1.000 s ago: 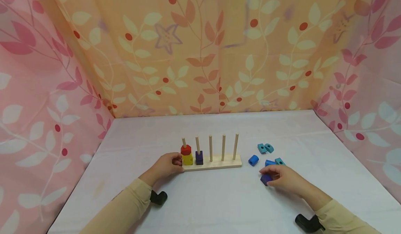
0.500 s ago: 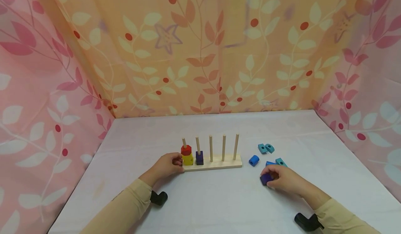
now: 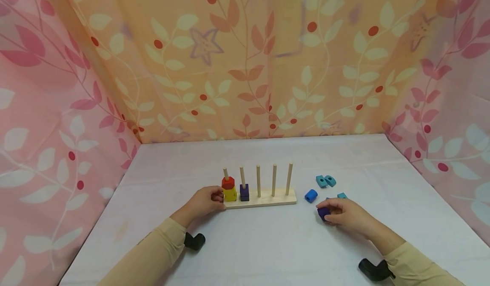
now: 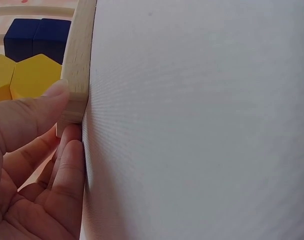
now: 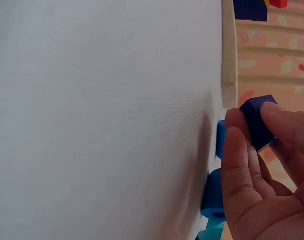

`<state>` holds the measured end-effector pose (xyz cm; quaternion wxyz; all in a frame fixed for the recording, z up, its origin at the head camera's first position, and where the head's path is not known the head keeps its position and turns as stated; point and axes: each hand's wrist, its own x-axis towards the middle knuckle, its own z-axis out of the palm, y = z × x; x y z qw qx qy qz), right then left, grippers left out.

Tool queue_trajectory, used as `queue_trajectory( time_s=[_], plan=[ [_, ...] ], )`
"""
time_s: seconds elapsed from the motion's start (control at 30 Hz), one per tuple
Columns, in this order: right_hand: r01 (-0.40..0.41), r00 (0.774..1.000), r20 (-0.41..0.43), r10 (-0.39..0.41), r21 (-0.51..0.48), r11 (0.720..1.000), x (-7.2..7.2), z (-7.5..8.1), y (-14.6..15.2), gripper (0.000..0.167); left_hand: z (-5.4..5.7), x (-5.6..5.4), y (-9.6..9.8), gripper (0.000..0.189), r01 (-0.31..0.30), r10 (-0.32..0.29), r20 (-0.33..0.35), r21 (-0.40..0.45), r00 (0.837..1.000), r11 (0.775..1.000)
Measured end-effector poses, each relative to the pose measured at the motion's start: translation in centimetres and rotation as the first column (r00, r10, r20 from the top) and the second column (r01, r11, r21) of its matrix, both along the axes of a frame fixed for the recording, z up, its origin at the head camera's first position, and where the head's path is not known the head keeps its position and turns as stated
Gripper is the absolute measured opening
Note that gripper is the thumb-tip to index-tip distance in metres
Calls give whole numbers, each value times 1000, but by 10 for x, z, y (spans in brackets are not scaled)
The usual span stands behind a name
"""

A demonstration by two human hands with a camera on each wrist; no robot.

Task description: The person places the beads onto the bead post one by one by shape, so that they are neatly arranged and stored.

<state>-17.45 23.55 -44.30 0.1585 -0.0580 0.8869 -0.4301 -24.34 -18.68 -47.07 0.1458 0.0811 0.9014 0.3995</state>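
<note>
At the left end of a wooden peg board (image 3: 264, 201), my left hand (image 3: 204, 203) holds the base, thumb on its edge and fingers at its end in the left wrist view. The leftmost peg carries yellow blocks (image 3: 230, 195) under a red block (image 3: 228, 182). Dark blue blocks (image 3: 244, 192) sit on the second peg; the other 3 pegs are bare. My right hand (image 3: 352, 217), right of the board, pinches a dark blue block (image 5: 259, 120) between thumb and fingers. It appears just off the table in the right wrist view.
Loose pieces lie right of the board: a blue cylinder (image 3: 311, 195), two teal blocks (image 3: 321, 181) at the back, and another teal piece (image 3: 342, 195) partly behind my right hand. White cloth (image 3: 268, 243) covers the table. Patterned curtains (image 3: 245, 64) enclose the back and sides.
My right hand and the dark blue block have risen slightly, and the block has tilted. The hand now hides more of the loose pieces behind it. My left hand stays on the board.
</note>
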Motion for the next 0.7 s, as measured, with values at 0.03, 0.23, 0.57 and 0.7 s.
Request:
queue_trajectory(
  time_s=[0.03,0.23,0.57,0.7],
  plan=[
    [-3,1000,-9,3,10,1000,-1,1,0,34,0,0,0,40,0,0,1,0,1000,1000],
    [-31,998,-54,28,-52,998,-4,18,-6,42,-3,-1,-2,38,8,-8,1,2,1000,1000],
    [-16,982,-187,-3,-99,995,-16,55,-27,40,-4,-2,-2,43,13,-13,11,11,1000,1000],
    [-37,968,-251,3,-131,991,-22,70,-42,37,-5,-2,-3,43,6,-6,14,6,1000,1000]
  ],
)
